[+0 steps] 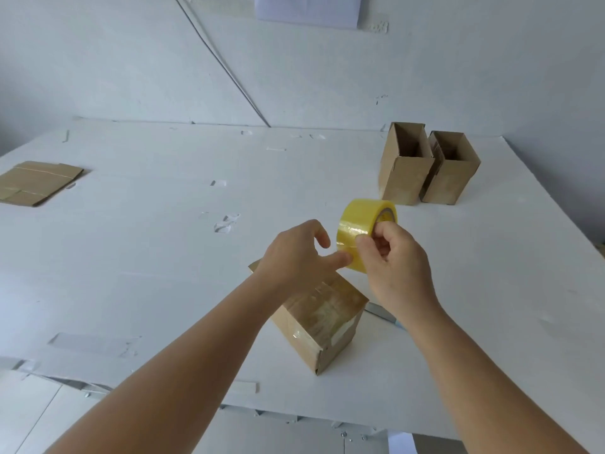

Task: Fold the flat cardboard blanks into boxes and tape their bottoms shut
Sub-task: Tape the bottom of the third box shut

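A yellow tape roll is held in the air above the table, gripped by my right hand with fingers through its core. My left hand is beside it, thumb and forefinger at the roll's lower edge, where a tape end would be; I cannot tell if it pinches tape. Below the hands a folded cardboard box stands bottom up, with clear tape across its flaps. Two finished boxes stand open side up at the back right. A stack of flat blanks lies at the far left.
The white table carries scraps and strips of old tape, one long strip near the front left edge. A white wall rises behind the table. The table's front edge runs just below my forearms.
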